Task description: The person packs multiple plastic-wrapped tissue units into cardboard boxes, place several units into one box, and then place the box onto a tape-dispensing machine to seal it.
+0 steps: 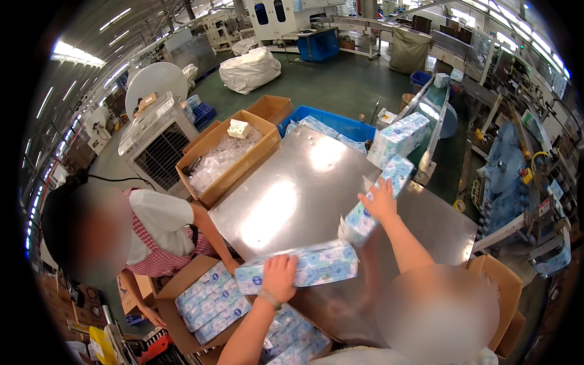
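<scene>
My left hand (pixel 279 277) is wrapped over the side of a long blue-and-white floral tissue pack (pixel 325 265), held level above the table's near edge. My right hand (pixel 380 201) grips the top of a second, similar tissue pack (pixel 361 224) lying slantwise on the metal table (pixel 328 188). Its far end reaches a larger floral bundle (pixel 401 137) by the conveyor. Below my left hand, an open carton (pixel 167 307) holds rows of the same packs. More packs (pixel 298 340) lie in a carton beside it, partly hidden by my left forearm.
A co-worker in a checked apron (pixel 161 258) stands at left, one arm reaching near my left pack. Behind the table are a carton of clear plastic (pixel 267 146) and a blue bin (pixel 356 129). A conveyor (pixel 435 106) and machinery (pixel 508 176) stand at right.
</scene>
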A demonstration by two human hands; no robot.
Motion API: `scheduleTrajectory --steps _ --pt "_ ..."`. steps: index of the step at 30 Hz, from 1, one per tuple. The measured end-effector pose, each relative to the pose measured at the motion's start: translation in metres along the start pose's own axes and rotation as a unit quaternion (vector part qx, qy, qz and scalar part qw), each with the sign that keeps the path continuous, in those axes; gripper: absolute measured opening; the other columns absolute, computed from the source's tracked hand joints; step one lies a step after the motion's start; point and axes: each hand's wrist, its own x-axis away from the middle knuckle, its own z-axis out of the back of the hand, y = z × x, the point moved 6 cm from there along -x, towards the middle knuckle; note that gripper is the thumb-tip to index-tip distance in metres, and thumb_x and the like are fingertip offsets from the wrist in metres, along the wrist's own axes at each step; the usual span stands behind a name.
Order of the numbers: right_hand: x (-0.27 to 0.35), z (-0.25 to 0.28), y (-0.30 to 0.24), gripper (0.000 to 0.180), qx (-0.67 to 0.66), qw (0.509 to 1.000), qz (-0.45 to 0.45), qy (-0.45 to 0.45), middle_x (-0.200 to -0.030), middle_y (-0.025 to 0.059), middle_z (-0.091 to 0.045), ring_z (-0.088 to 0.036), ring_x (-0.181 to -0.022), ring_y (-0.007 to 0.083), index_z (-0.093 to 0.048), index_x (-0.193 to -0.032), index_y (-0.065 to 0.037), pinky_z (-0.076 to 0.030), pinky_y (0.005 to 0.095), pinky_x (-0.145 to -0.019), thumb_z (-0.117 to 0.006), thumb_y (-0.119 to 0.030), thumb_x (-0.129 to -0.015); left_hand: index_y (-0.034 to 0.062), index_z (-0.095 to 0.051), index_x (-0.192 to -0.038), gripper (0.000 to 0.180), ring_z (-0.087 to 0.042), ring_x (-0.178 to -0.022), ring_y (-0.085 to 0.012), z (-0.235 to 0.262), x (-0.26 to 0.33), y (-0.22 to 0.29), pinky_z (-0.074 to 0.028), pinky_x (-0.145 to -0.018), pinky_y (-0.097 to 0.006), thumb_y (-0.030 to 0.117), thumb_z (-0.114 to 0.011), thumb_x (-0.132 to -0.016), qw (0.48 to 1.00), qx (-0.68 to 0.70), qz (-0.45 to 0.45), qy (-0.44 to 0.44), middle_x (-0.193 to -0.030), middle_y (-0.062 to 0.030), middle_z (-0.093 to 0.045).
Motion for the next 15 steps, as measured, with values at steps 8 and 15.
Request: scheduleTrajectory --steps 8,15 --pt "0.23 0.05 -0.062 0.048 0.071 0.968 0.226 -0.085 -0.137 0.0165 -0.054 -0.045 -0.136 0.0367 -0.066 -0.118 -0.013 -0.036 0.0613 -0.107 -0.082 -0.03 -0.077 0.0008 -0.048 -0.129 0.079 -0.051 -0.104 -0.038 0.146 0.138 -0.01 -0.04 -0.095 -0.046 0.019 -0.087 -0.062 0.938 0.058 0.063 0.336 -0.114 -0.0174 -0.05" --pt "0.255 0.055 -0.097 0.108 0.047 0.971 0.191 -0.138 -0.116 0.0172 -0.054 -0.053 -0.112 0.0361 -0.03 -0.16 -0.018 -0.041 0.049 -0.1 -0.087 -0.023 -0.068 0.0011 -0.04 -0.142 0.083 -0.047 -0.135 -0.0336 0.084 0.287 0.017 -0.037 -0.115 -0.047 0.034 -0.085 -0.08 0.628 0.688 0.249 0.265 -0.141 -0.0169 -0.049"
